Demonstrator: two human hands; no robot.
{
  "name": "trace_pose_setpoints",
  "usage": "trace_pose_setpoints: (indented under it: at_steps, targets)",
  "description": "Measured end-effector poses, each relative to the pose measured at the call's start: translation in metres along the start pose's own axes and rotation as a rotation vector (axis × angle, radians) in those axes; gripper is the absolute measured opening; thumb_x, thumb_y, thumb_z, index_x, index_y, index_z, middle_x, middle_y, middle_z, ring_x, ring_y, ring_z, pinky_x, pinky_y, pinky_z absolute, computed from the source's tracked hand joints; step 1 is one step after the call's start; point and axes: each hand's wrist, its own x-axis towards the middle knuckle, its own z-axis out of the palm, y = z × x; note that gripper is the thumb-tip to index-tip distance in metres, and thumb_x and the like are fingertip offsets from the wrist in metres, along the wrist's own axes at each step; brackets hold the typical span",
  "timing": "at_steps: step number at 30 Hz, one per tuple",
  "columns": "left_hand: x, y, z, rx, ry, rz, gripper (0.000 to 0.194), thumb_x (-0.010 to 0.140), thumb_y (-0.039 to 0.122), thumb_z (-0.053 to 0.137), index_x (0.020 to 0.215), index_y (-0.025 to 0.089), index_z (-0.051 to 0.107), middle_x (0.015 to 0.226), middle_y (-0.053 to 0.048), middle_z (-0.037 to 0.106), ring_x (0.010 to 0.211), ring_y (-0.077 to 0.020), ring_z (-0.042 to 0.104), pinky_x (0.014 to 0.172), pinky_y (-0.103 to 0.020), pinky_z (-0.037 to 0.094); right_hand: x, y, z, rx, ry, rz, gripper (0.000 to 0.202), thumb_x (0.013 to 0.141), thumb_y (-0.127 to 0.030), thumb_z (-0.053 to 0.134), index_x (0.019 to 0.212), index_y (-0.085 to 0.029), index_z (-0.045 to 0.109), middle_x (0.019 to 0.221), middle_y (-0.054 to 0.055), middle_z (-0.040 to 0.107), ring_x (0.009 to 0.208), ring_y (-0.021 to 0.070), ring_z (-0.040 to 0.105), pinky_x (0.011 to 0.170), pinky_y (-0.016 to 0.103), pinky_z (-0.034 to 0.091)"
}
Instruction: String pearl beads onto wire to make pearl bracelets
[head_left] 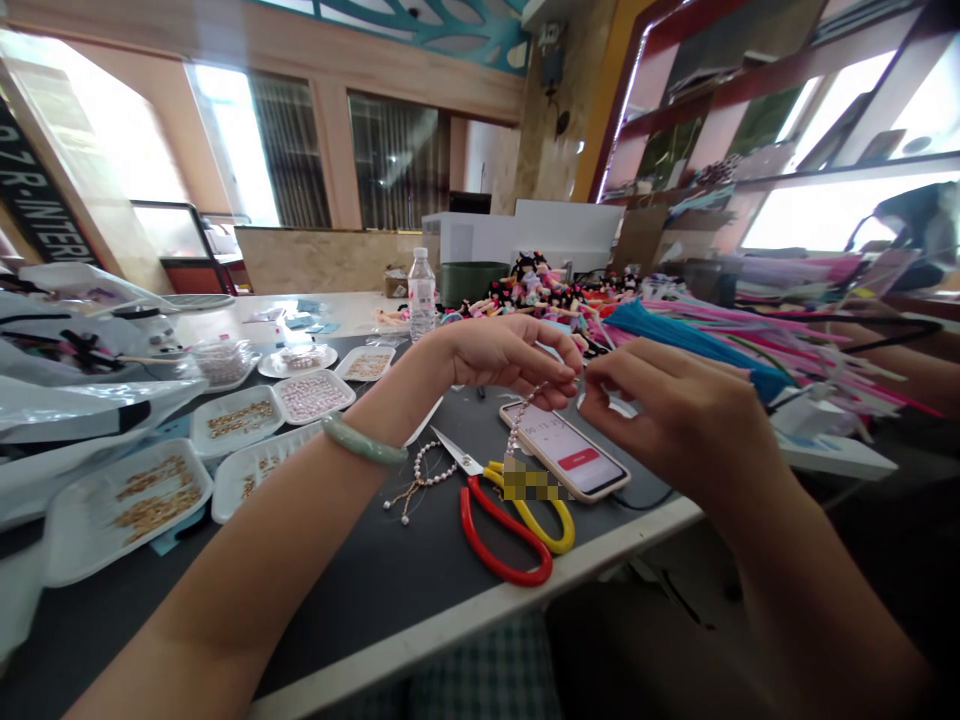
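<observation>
My left hand (514,358) is raised over the table, its fingers pinched on a beaded strand (516,428) that hangs down in front of the phone (574,450). Close beside it on the right, my right hand (660,400) has thumb and forefinger pressed together; whatever is between them is too small to make out. Below the hands, scissors with red and yellow handles (506,560) lie partly open near the table's front edge. A pearl bracelet (435,478) rests left of their blades. The phone lies face up with a timer on its screen.
White trays (56,540) of gold pieces and beads stand on the left. A water bottle (421,290) is upright behind my left hand. Small dolls (536,290) are heaped at the back, with blue and pink strips (690,345) to the right. Plastic bags (82,400) lie far left.
</observation>
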Motion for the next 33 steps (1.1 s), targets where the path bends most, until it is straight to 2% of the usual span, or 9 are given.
trace_pose_setpoints:
  at_steps: [7,13,22,28,33]
  targets:
    - [0.0,0.003,0.002,0.02,0.009,-0.046,0.018,0.067,0.019,0.072,0.082,0.014,0.062,0.08,-0.005,0.068,0.072,-0.0128,0.065,0.077,-0.031,0.052,0.0,0.0,0.0,0.074,-0.023,0.034,0.012,0.079,-0.021,0.05,0.073,-0.018,0.06,0.066,0.003,0.061,0.059,0.0152,0.056,0.049,0.026,0.037]
    - [-0.001,0.004,0.001,0.022,0.047,-0.05,0.02,0.065,0.019,0.073,0.081,0.014,0.062,0.078,-0.006,0.068,0.069,-0.0121,0.064,0.073,-0.03,0.052,0.001,0.002,0.0,0.195,-0.019,0.065,0.009,0.079,-0.02,0.054,0.073,-0.019,0.061,0.066,0.002,0.061,0.058,0.0141,0.056,0.052,0.025,0.04]
    - [-0.002,0.003,-0.001,-0.019,0.093,-0.041,0.017,0.069,0.015,0.069,0.083,0.012,0.059,0.077,-0.005,0.067,0.072,-0.0131,0.066,0.072,-0.028,0.051,0.001,0.011,0.001,0.381,0.002,0.228,0.005,0.075,-0.018,0.061,0.074,-0.022,0.063,0.067,-0.001,0.064,0.053,0.013,0.056,0.053,0.026,0.045]
    - [-0.002,0.002,0.0,-0.022,0.048,-0.028,0.016,0.07,0.017,0.069,0.081,0.012,0.059,0.078,-0.005,0.067,0.073,-0.0137,0.066,0.072,-0.028,0.051,-0.001,0.011,0.004,0.448,0.054,0.287,0.006,0.077,-0.019,0.06,0.077,-0.022,0.065,0.072,0.0,0.066,0.058,0.0133,0.059,0.054,0.026,0.046]
    - [-0.002,0.001,0.0,-0.019,0.002,-0.024,0.016,0.068,0.017,0.07,0.078,0.012,0.059,0.075,-0.004,0.067,0.07,-0.013,0.066,0.069,-0.027,0.052,0.0,0.009,0.005,0.472,0.054,0.242,0.006,0.077,-0.021,0.062,0.073,-0.021,0.066,0.068,0.001,0.066,0.056,0.0127,0.057,0.053,0.026,0.044]
